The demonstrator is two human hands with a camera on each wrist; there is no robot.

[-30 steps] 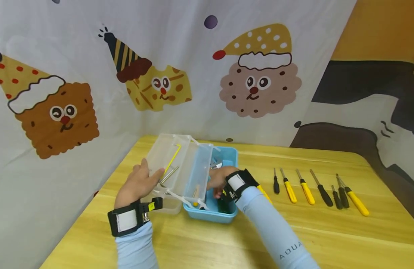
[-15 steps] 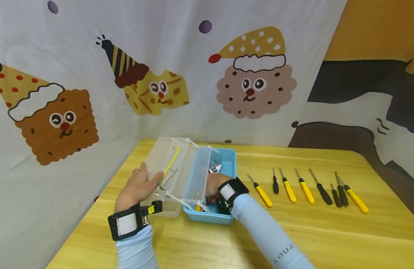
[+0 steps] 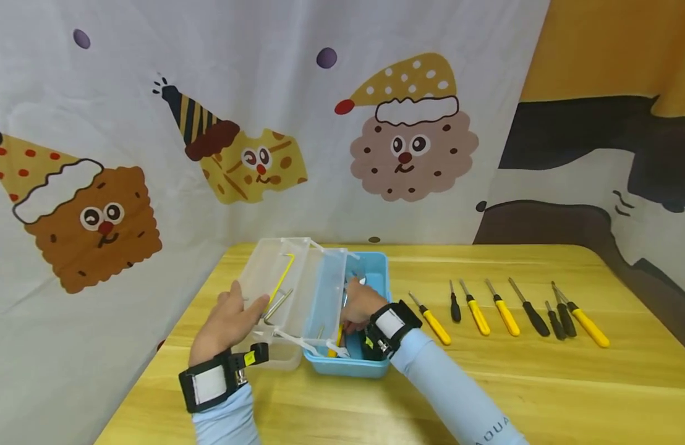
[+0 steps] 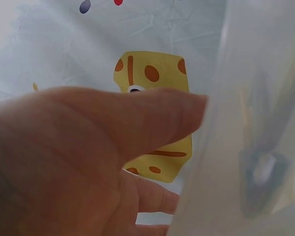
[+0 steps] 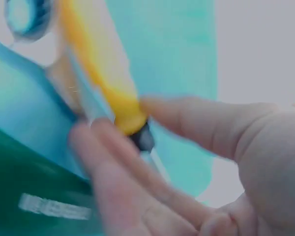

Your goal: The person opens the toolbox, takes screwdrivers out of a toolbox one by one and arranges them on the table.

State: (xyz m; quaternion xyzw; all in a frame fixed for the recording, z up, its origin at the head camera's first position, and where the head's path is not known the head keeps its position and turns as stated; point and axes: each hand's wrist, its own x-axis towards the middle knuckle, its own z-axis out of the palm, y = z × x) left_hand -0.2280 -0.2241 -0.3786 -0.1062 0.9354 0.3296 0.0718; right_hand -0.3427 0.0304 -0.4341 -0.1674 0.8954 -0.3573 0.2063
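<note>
My right hand (image 3: 365, 303) reaches into a light blue toolbox (image 3: 348, 369). In the right wrist view its thumb and fingers pinch a yellow-handled screwdriver (image 5: 101, 54) near the black collar, where the metal shaft starts. A shiny metal tool (image 5: 44, 46) lies beside that handle, and a dark green item with white print (image 5: 34, 187) sits below. My left hand (image 3: 225, 321) rests against the translucent, folded-out tray (image 3: 259, 262), its thumb straight at the tray's side. Inside the tray are a yellow hex key (image 3: 281, 278) and silver bent rods (image 3: 278, 306).
To the right on the wooden table (image 3: 331, 414) lies a row of several yellow and black screwdrivers; the nearest yellow screwdriver (image 3: 434, 324) is close to my right forearm. Behind the table hangs a white cloth (image 3: 298, 80) with cartoon prints.
My right hand has shifted about inside the toolbox, and more of a yellow handle shows beneath it. My left hand stays at the tray. The head view has tilted up slightly.
</note>
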